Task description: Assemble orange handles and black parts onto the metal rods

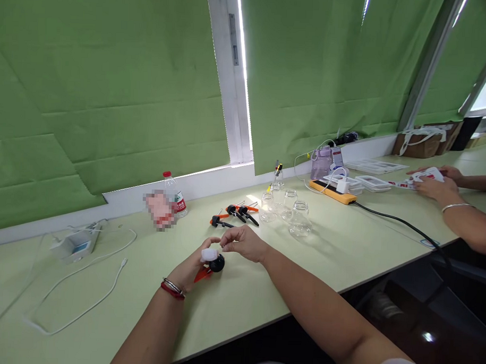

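Observation:
My left hand (189, 269) is closed around a piece with a round black cap (217, 263), an orange lever-like part (202, 274) and a translucent white part (209, 254). Just above that piece, the thumb and fingertips of my right hand (245, 242) are pinched together; whatever is between them is too small to make out. Beyond my hands lie several similar black-and-orange pieces (242, 210) with thin stems. Several clear glass jars (300, 218) stand open to the right of them, and one at the back has pens (279, 168) in it.
A red-capped bottle (180, 203) stands by a blurred pink item (160, 209). White cables (92, 267) and a white box (78, 243) lie left. A yellow power strip (332, 192), purple bottle (320, 163) and white trays (372, 183) are right, near another person's hands (436, 183).

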### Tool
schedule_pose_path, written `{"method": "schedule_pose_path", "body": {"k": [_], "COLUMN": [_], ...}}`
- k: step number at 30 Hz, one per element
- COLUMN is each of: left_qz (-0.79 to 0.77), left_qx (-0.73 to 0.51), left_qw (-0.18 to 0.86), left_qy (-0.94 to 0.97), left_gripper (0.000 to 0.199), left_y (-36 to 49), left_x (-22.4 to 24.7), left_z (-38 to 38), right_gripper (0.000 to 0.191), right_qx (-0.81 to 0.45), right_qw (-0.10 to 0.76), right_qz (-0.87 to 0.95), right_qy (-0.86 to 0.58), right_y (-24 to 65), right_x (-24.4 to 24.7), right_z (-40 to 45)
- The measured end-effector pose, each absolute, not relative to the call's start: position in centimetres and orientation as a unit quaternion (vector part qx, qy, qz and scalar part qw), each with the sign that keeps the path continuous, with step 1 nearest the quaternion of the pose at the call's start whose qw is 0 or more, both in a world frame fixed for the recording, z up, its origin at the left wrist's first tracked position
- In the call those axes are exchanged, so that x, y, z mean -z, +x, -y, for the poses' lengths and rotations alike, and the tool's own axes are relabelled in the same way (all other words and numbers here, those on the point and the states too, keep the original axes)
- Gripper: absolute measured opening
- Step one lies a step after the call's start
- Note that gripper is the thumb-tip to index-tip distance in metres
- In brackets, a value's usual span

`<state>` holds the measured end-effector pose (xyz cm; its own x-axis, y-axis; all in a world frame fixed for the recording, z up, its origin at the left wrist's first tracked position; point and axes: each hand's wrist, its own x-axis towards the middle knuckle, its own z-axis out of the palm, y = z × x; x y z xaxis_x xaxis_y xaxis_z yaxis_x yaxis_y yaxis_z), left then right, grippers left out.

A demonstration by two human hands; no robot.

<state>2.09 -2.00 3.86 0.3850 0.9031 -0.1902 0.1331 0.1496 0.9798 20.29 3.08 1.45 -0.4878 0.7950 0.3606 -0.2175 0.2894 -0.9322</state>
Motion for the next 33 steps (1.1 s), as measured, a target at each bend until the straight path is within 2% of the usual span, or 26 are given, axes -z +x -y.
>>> {"method": "schedule_pose_path", "body": {"k": [6, 16, 26, 33], "left_qz": [-0.458, -0.454, -0.45, -0.464], "left_qx": [-0.296, -0.285, -0.278, -0.283], "left_qw": [0.623, 0.612, 0.614, 0.603], "left_qy": [0.561, 0.582, 0.585, 0.584], "left_gripper": [0.053, 0.049, 0.05, 0.051], "left_y": [2.63, 2.85, 2.51, 3.03], "left_x": [-3.76, -4.19, -3.78, -4.31], "left_z": [1.43, 1.76, 1.39, 1.84], "right_gripper": [0.019, 0.015, 0.022, 0.021], "right_qx": [-0.525, -0.519, -0.596, -0.587], "right_qw": [0.391, 0.399, 0.373, 0.372], "right_qz": [0.73, 0.724, 0.676, 0.684], "right_qy": [-0.197, -0.219, -0.218, -0.223], "right_y": [20.56, 19.97, 20.06, 20.11], "right_x": [-1.17, -0.69, -0.98, -1.2], "right_z": [-3.25, -3.3, -3.0, -2.88]}}
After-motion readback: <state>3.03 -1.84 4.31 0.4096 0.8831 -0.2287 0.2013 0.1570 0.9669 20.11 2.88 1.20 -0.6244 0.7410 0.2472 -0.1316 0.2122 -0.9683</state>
